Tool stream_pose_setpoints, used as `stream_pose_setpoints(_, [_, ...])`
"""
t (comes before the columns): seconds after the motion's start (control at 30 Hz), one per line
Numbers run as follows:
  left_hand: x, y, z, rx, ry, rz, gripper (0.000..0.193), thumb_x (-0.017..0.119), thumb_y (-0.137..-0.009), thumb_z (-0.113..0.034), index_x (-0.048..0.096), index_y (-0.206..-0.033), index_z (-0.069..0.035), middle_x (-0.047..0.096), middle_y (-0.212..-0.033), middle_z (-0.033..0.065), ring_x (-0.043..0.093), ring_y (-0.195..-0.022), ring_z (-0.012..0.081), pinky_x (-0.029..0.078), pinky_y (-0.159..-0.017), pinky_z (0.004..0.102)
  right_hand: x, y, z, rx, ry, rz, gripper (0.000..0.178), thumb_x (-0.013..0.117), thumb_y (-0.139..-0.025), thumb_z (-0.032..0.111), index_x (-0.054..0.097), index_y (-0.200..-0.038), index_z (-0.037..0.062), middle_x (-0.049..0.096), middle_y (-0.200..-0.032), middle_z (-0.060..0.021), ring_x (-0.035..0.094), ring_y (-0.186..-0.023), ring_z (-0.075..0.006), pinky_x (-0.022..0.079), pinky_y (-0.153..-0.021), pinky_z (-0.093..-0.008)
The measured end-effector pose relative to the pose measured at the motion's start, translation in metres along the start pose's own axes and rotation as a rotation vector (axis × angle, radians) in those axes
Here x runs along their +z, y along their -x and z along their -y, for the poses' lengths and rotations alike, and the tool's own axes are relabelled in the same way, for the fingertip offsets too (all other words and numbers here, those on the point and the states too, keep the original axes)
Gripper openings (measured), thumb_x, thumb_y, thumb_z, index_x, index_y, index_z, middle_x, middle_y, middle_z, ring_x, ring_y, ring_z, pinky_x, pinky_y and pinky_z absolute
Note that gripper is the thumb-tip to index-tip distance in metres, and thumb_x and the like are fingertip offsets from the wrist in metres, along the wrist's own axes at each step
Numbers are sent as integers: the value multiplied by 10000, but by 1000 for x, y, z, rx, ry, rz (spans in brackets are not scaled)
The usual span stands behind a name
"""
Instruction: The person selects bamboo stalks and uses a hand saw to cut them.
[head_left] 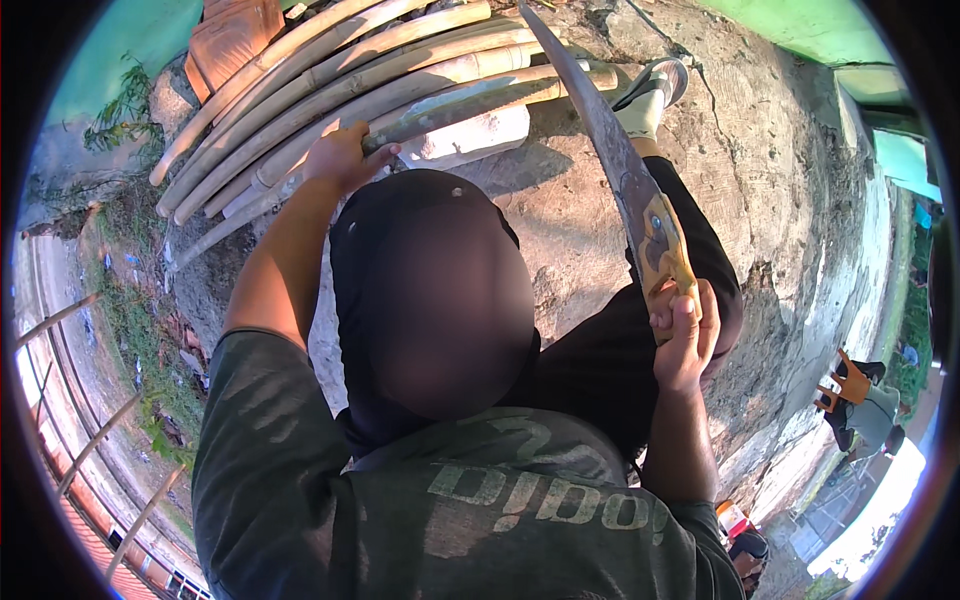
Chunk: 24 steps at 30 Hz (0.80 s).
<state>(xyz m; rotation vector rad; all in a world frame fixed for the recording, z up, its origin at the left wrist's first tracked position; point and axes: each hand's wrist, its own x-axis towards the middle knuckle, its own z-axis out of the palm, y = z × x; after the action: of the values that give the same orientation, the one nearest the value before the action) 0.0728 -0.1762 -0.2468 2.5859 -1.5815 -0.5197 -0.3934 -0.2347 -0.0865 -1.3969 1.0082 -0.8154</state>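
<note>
Clasping a bamboo pole [450, 115] with left fingers [350, 138], apparently for steadiness; gripping a saw [600, 135] by its handle [663, 262] with right fingers [708, 310].

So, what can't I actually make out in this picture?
All in the head view:
Saw: handle partly covered by the right hand.
Poles: at least one end cut off by the top edge.
White block: upper side partly hidden behind poles.
Dark shape in the middle: smeared by blur.
Distant person: too small to tell what they hold.
</note>
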Motion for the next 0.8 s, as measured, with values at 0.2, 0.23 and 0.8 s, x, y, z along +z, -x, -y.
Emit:
stream_pose_setpoints(0.2, [15,-2,-4,114,23,-176,746,527,-831,-765,613,-1144,-93,667,-1047,184,656,-1008,350,515,-856,468,4,-2,1,27,-92,24,310,526,-1019,329,511,-948,28,477,-721,5,428,-651,-63,372,-607,-212])
stream_pose_setpoints(0.23, [19,-2,-6,178,41,-262,737,529,-837,-755,609,-1150,-92,658,-1053,182,654,-998,353,516,-855,472,5,-1,2,29,-91,23,310,526,-1019,329,511,-948,28,477,-721,5,428,-651,-63,372,-607,-212])
stream_pose_setpoints(0.8, [-9,-14,-37,27,139,21,749,501,-861,-747,667,-878,-16,678,-777,189,680,-811,374,516,-743,473,9,11,7,-22,129,19,335,520,-1006,322,517,-931,-5,483,-708,-3,430,-626,-64,367,-575,-215])
